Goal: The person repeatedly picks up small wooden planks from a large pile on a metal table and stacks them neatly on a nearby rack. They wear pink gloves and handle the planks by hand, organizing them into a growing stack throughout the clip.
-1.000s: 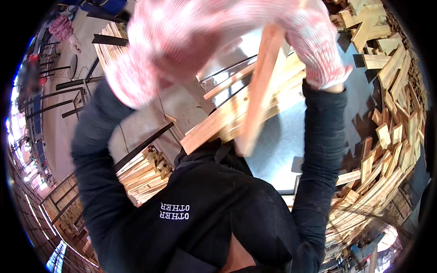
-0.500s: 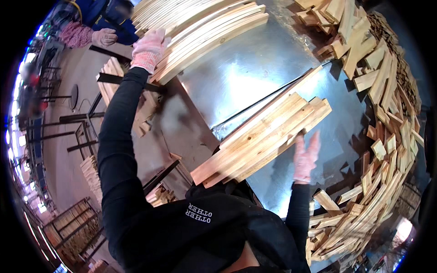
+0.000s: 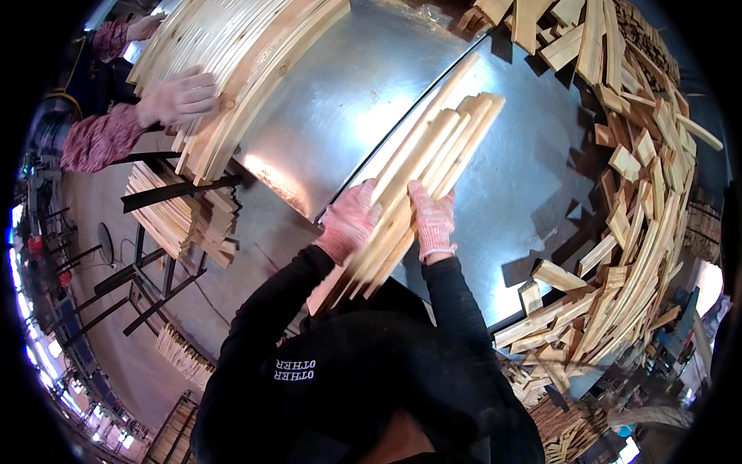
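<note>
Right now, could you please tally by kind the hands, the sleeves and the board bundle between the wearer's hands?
Wearer's gloved hands: 2 (left hand, right hand)
Co-worker's hands: 2
Black sleeves: 2
Reddish sleeves: 2
Board bundle between the wearer's hands: 1
Total: 9

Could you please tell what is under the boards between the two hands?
The metal table shows to the right of the boards. Whatever lies directly beneath is covered; I cannot tell whether they touch the table.
</note>
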`<state>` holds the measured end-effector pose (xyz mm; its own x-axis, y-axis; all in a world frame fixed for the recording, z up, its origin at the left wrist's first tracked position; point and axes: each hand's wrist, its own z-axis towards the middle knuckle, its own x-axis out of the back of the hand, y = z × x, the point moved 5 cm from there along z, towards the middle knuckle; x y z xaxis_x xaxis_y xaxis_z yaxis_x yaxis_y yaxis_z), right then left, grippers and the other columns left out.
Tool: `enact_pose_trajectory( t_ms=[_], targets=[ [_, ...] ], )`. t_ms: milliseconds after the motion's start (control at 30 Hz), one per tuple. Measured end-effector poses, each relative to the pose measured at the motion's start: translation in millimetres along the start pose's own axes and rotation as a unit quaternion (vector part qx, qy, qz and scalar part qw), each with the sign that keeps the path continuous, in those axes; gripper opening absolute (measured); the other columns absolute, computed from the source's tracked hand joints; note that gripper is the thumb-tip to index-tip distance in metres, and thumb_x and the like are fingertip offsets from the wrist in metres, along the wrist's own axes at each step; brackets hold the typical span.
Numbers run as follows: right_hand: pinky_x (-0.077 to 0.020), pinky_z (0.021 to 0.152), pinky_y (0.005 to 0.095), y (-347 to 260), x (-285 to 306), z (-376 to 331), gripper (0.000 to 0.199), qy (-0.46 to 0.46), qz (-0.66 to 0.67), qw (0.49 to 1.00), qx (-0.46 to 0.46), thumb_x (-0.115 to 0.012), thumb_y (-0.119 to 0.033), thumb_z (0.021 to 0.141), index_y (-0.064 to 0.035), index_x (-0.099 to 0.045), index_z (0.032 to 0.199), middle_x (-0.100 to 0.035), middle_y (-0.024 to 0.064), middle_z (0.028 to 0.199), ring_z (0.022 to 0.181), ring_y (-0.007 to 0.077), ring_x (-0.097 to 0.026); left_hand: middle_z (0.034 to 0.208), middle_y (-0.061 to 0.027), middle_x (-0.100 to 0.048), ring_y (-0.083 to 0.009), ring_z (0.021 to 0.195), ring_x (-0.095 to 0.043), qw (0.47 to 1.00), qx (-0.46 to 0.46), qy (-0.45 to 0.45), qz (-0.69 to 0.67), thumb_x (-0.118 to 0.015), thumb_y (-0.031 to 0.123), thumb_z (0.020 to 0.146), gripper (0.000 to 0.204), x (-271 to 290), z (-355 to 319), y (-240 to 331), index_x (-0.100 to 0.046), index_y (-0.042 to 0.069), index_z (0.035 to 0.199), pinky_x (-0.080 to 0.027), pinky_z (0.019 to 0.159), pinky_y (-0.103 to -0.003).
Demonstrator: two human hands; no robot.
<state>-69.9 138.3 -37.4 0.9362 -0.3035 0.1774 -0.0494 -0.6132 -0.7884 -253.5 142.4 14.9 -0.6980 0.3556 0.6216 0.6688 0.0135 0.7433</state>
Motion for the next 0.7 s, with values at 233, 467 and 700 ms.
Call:
enact_pose_trajectory(
  t_ms=[233, 467, 700],
  targets=[
    [-0.0471, 0.096, 0.0467, 4.2, -6.0, -27.3, 0.071, -0.090, -0.326, 0.938, 0.076, -0.050, -0.051, 0.099, 0.0023, -0.041, 0.145, -0.064, 0.0283, 0.123, 0.113, 0.0485, -0.059, 0.136, -0.0246, -0.049, -0.0409, 0.124, -0.052, 0.952, 0.004, 0.076, 0.298, -0.071, 0.053, 0.079, 0.106, -30.5, -86.0, -3.2, -0.019, -0.006, 0.151, -0.043, 0.102, -0.054],
    [-0.0510, 0.091, 0.0355, 10.0, 3.6, 22.5, 0.058, -0.120, 0.019, 0.985, 0.127, -0.056, -0.034, 0.102, 0.0048, -0.045, 0.144, -0.067, 0.0172, 0.119, 0.104, 0.0260, -0.064, 0.132, -0.0198, -0.059, -0.0322, 0.116, -0.062, 0.990, 0.065, 0.032, -0.122, -0.075, 0.028, 0.081, 0.080, -1.1, -24.0, -45.5, -0.040, -0.005, 0.145, -0.051, 0.098, -0.041],
    [-0.0438, 0.105, 0.0345, -45.8, -81.9, -15.7, 0.087, -0.294, 0.198, 0.933, 0.056, -0.070, -0.031, 0.094, -0.0038, -0.017, 0.158, -0.055, 0.0172, 0.139, 0.122, 0.0259, -0.055, 0.116, -0.0113, -0.067, -0.0215, 0.102, -0.066, 0.599, 0.164, -0.087, -0.779, -0.073, 0.031, 0.089, 0.057, 9.9, 0.6, -84.5, -0.054, 0.002, 0.134, -0.057, 0.091, -0.035]
  ],
)
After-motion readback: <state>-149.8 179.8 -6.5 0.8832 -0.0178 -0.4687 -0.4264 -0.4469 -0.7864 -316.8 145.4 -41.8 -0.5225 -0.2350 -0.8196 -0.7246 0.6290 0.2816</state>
